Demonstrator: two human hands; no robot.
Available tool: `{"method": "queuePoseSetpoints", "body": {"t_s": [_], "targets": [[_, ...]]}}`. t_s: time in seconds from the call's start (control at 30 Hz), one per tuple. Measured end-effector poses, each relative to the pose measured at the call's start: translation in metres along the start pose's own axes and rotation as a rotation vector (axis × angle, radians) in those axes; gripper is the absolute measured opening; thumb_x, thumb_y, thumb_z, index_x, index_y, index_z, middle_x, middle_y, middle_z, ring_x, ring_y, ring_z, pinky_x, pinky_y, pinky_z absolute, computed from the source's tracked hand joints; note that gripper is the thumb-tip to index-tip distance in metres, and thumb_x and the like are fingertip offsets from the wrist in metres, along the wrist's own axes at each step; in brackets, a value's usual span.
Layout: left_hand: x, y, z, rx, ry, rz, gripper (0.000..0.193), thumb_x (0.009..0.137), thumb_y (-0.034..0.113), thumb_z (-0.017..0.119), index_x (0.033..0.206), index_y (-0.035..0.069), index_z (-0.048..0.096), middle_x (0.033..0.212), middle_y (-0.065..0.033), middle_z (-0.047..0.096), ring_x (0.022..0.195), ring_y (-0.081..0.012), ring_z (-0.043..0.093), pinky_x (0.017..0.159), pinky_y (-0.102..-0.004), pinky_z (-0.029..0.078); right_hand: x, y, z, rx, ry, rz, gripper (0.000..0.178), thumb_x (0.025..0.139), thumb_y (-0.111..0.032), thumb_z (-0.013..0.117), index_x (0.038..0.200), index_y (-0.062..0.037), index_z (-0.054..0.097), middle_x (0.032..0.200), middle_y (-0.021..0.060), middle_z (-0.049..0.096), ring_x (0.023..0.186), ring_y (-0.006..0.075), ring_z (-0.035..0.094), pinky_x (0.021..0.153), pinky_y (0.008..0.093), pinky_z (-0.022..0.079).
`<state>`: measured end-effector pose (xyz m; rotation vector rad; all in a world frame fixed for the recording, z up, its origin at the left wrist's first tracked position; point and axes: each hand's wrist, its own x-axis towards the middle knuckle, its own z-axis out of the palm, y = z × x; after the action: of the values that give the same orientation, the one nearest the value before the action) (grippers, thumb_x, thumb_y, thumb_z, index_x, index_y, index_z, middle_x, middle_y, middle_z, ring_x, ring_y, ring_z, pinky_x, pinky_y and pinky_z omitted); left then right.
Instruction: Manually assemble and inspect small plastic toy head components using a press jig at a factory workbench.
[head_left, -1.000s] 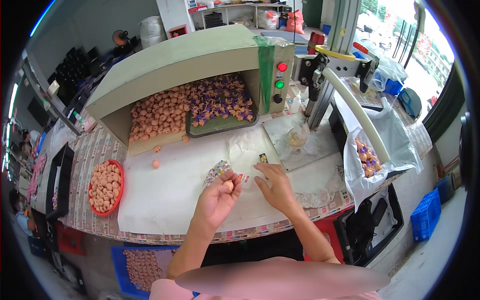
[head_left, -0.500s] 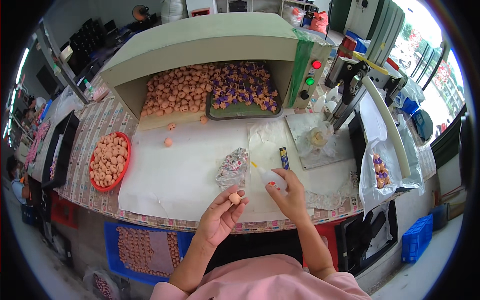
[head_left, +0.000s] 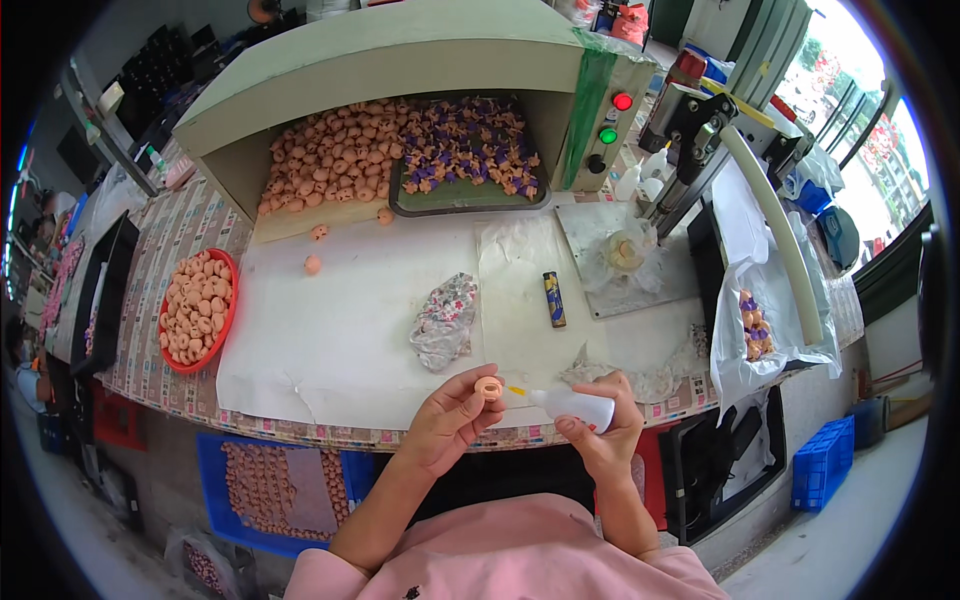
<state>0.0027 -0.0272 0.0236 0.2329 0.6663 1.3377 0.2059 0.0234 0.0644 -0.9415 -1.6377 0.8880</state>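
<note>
Between the thumb and fingers of my left hand [head_left: 447,428] is a small hollow peach-coloured doll head [head_left: 489,388], its opening facing up. My right hand [head_left: 612,432] grips a white squeeze bottle [head_left: 580,408], tilted sideways. The bottle's thin yellow nozzle [head_left: 517,391] points left, with its tip close beside the doll head; whether it touches I cannot tell. Beyond my hands, a crumpled clear bag with a floral print [head_left: 443,322] lies on the white paper [head_left: 330,345]. A dark blue and yellow tube [head_left: 554,299] lies to its right.
A beige hooded box [head_left: 390,72] covers heaped doll heads [head_left: 330,155] and a dark tray [head_left: 470,207] of peach-and-purple pieces. A red basket [head_left: 232,300] of peach parts sits left. At right stands a press [head_left: 690,170] beside a plastic-lined box [head_left: 735,365].
My right hand has turned the bottle from leaning away to lying sideways, bringing its nozzle to the doll head. My left hand has tipped the head so its opening shows.
</note>
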Motion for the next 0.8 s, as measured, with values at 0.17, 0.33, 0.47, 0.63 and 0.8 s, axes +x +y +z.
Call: {"method": "queuePoseSetpoints", "body": {"t_s": [0.17,0.33,0.47,0.63,0.8], "targets": [[0.007,-0.012,-0.019,0.036,-0.048,-0.004,0.039,0.092,0.015,0.061,0.128,0.003,0.050,0.113,-0.0098,0.061,0.096,-0.0165,0.065,0.086,-0.0292,0.056,-0.003,0.004,0.002,-0.077,-0.024,-0.063,0.037,0.069,-0.025,0.085,0.093,-0.0025,0.067,0.074,0.0047,0.056,0.069,0.0168,0.051,0.062,0.0278,0.041],[0.009,-0.011,-0.020,0.032,-0.027,-0.008,0.040,0.091,0.015,0.061,0.128,0.003,0.050,0.113,-0.0097,0.061,0.096,-0.0165,0.065,0.086,-0.0295,0.056,-0.003,0.003,0.005,-0.117,-0.041,-0.019,0.039,0.070,-0.030,0.083,0.092,-0.0024,0.067,0.077,0.0054,0.060,0.072,0.0175,0.053,0.063,0.0296,0.041],[0.008,-0.007,-0.017,0.025,-0.029,-0.014,0.040,0.092,0.014,0.061,0.129,0.001,0.050,0.105,-0.0054,0.063,0.094,-0.0136,0.064,0.087,-0.0279,0.054,-0.001,0.004,0.008,-0.128,-0.051,-0.031,0.039,0.069,-0.029,0.083,0.092,-0.0023,0.067,0.076,0.0058,0.061,0.072,0.0180,0.053,0.063,0.0299,0.042],[0.009,-0.007,-0.020,0.026,-0.029,-0.026,0.039,0.092,0.014,0.061,0.128,0.001,0.051,0.106,-0.0059,0.063,0.094,-0.0137,0.064,0.087,-0.0280,0.054,0.001,0.009,0.011,-0.144,-0.070,-0.097,0.035,0.069,-0.023,0.084,0.093,-0.0034,0.068,0.075,0.0070,0.058,0.064,0.0179,0.055,0.057,0.0286,0.042],[0.009,-0.007,-0.022,0.024,-0.037,-0.031,0.039,0.092,0.014,0.061,0.127,0.001,0.051,0.106,-0.0062,0.064,0.094,-0.0136,0.064,0.087,-0.0280,0.054,0.001,0.007,0.011,-0.141,-0.054,-0.075,0.032,0.070,-0.020,0.083,0.093,-0.0029,0.068,0.076,0.0078,0.059,0.064,0.0183,0.056,0.057,0.0286,0.043]]}}
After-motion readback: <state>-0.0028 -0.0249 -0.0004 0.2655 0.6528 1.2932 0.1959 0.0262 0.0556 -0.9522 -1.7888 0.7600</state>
